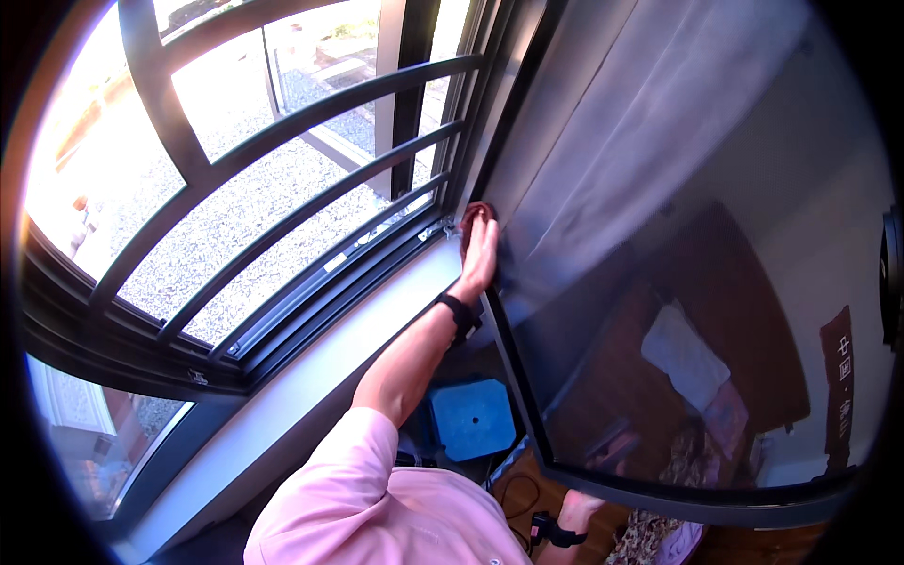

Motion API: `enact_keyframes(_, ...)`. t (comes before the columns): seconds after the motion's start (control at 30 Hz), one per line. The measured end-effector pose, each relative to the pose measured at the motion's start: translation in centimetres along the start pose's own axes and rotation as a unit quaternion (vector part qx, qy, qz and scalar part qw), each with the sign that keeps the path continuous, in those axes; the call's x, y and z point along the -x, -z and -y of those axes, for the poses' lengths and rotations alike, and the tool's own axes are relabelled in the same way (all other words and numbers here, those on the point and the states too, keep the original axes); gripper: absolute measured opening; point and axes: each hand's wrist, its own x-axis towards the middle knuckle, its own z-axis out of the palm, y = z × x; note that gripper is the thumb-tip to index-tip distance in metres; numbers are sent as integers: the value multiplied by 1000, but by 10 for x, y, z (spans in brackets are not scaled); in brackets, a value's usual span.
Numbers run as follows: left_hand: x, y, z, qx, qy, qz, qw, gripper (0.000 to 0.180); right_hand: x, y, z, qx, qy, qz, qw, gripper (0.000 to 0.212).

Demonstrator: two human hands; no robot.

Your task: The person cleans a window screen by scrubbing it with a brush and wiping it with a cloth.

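Observation:
My left hand (481, 252) reaches up to the inner corner of the window, fingers fairly straight and together. It presses a dark red cloth (476, 212) against the frame, at the hinge side of the opened window sash (513, 363). Down at the lower edge of that sash is my right hand (579, 508); its fingers are hidden behind the dark frame, so their grip cannot be made out. The glass (603, 311) of the sash shows a pale curtain and reflections of the room. Both wrists wear black bands.
Dark curved window bars (311, 113) stand at the left, with gravel (235, 226) outside. A white sill (348, 330) runs below them. Beneath my left arm is a blue stool (474, 419). A thin cable (508, 490) and patterned fabric (645, 537) lie lower down.

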Motion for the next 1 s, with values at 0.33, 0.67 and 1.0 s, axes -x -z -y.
enact_keyframes(0.33,90,-51,-62,-66,-233,125,962,79,1,-9,8,68,1,-54,996,58)
enact_keyframes(0.67,46,-51,-99,33,-277,58,959,67,-7,-7,-1,-25,-25,-58,998,56)
enact_keyframes(1.0,36,-39,-102,-49,-285,28,957,59,-10,-1,-1,-49,-52,-51,996,52)
